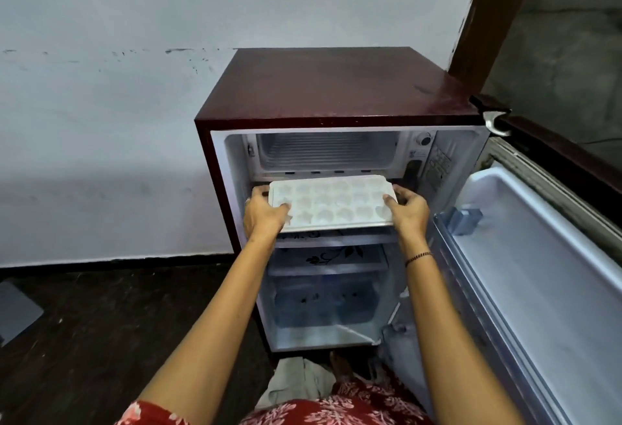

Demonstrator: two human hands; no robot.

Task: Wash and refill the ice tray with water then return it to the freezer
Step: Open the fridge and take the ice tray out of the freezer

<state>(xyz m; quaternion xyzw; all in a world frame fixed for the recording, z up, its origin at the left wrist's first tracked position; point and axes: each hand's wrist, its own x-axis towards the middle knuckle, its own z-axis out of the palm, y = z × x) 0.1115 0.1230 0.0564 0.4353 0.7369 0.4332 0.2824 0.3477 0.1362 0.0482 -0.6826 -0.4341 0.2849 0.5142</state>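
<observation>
The left grip point(264, 212) and right grip point(407, 210) each clasp a short end of the ice tray point(331, 204), its long axis lying crosswise, just below and in front of the open freezer compartment point(326, 151).

The fridge door point(538, 273) stands wide to our right, leaving the front open. The ice tray point(331, 202) fills most of the width below the freezer compartment point(324, 151); whether a flap covers that, we cannot tell.
</observation>
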